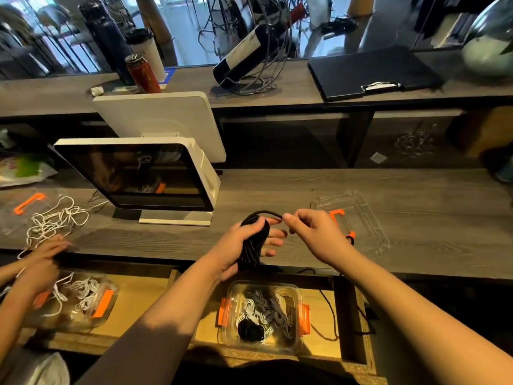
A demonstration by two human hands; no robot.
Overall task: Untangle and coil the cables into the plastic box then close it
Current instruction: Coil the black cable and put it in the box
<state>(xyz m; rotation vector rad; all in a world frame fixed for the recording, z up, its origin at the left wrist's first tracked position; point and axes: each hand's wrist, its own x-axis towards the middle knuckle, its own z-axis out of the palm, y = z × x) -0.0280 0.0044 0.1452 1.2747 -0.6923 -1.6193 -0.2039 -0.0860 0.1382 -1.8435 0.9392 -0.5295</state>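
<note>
Left grip (244, 243) curls closed, palm up, while the right grip (311, 232) pinches thumb to forefinger beside it.

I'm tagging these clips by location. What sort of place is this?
Probably a shop or cafe service counter, seen from the staff side. A white point-of-sale terminal with a second screen facing outward stands on the wooden counter, and a wine bottle in a wire holder and a clipboard sit on the raised ledge.

The person is showing two bare forearms, with no sleeves reaching into view. The left hand (244, 245) and right hand (316, 234) are wearing no gloves, rings, watch or bracelets on the fingers (273, 241) or wrists.
</note>
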